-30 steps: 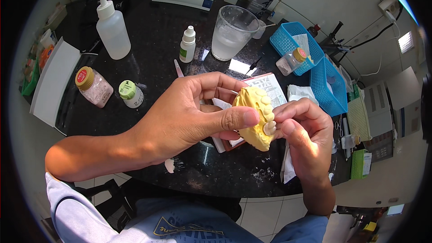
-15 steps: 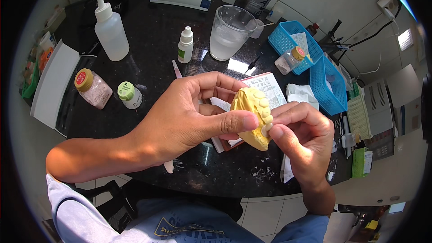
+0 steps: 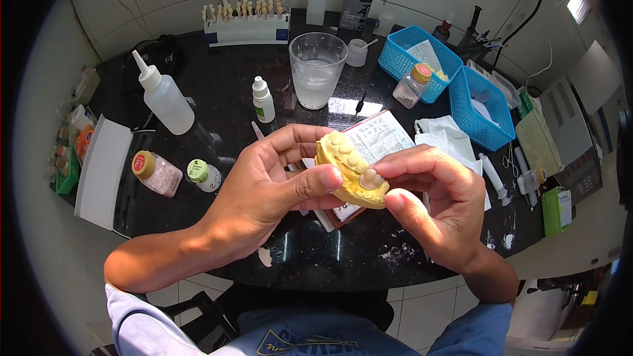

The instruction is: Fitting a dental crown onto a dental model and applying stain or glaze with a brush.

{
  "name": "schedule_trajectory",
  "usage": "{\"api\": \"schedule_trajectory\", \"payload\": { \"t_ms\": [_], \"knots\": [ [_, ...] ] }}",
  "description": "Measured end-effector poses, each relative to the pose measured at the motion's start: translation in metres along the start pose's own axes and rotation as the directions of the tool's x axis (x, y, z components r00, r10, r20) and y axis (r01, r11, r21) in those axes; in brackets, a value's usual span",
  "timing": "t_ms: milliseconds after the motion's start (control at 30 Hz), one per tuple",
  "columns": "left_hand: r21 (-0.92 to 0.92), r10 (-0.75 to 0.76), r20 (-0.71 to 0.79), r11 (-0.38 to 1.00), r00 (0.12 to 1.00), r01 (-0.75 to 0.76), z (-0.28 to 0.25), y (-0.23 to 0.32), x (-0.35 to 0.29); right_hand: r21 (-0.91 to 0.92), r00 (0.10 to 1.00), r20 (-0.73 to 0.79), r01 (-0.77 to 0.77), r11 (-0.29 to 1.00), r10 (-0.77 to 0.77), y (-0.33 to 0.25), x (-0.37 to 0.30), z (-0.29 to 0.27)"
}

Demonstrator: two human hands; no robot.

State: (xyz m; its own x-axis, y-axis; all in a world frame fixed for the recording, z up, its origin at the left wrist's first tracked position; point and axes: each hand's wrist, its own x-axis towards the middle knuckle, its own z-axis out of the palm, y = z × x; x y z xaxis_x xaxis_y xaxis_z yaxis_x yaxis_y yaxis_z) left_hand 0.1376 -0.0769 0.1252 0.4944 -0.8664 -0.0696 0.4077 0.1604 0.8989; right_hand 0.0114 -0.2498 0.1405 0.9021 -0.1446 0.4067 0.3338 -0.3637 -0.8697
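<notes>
My left hand [image 3: 270, 181] grips a yellow dental cast [image 3: 348, 158], its thumb over the near side and its fingers behind. The cast is tilted so its row of teeth faces up. At the cast's right end sits a pale, tooth-coloured dental crown [image 3: 371, 179]. The index fingertip of my right hand [image 3: 438, 198] rests against the crown, and the thumb is at the cast's lower right edge. Both hands are above a book [image 3: 382, 135] with a printed page. Behind my left hand, a pale pink handle [image 3: 258, 130] shows only in part.
Around the dark tabletop [image 3: 217, 118] stand a glass of cloudy water [image 3: 318, 76], a squeeze bottle [image 3: 166, 100], a dropper bottle [image 3: 262, 100], powder jars [image 3: 158, 175] and a shade guide [image 3: 245, 26]. To the right are blue baskets [image 3: 481, 125], tissue [image 3: 445, 138] and a syringe [image 3: 494, 178].
The cast has turned so its tooth row faces up more, and both hands have shifted with it. My right thumb has moved off the crown. The head view has shifted too.
</notes>
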Motion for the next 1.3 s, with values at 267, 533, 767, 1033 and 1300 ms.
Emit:
{"api": "schedule_trajectory", "payload": {
  "t_ms": [267,533,767,1033,1300],
  "knots": [
    [-0.013,-0.005,0.001,1.0,1.0,0.005,-0.001,-0.004,-0.003,-0.062,0.988,0.003,0.156,0.986,-0.156,0.002,0.0,0.006],
    [-0.042,-0.043,0.028,0.998,0.999,0.045,-0.001,-0.01,-0.005,-0.073,0.995,-0.005,0.104,0.992,-0.104,0.007,-0.005,0.002],
    [-0.053,-0.089,0.036,0.994,0.995,0.091,-0.002,-0.011,-0.004,-0.042,0.998,0.031,0.062,0.997,-0.061,0.007,-0.004,0.001],
    [-0.094,-0.106,0.048,0.989,0.993,0.11,-0.003,-0.014,-0.004,-0.005,1.0,0.0,0.018,1.0,-0.018,0.009,-0.006,0.003],
    [-0.177,-0.07,0.074,0.981,0.995,0.082,-0.002,-0.014,-0.003,-0.014,0.999,-0.016,0.05,0.999,-0.05,0.015,-0.007,0.003]
  ]
}}
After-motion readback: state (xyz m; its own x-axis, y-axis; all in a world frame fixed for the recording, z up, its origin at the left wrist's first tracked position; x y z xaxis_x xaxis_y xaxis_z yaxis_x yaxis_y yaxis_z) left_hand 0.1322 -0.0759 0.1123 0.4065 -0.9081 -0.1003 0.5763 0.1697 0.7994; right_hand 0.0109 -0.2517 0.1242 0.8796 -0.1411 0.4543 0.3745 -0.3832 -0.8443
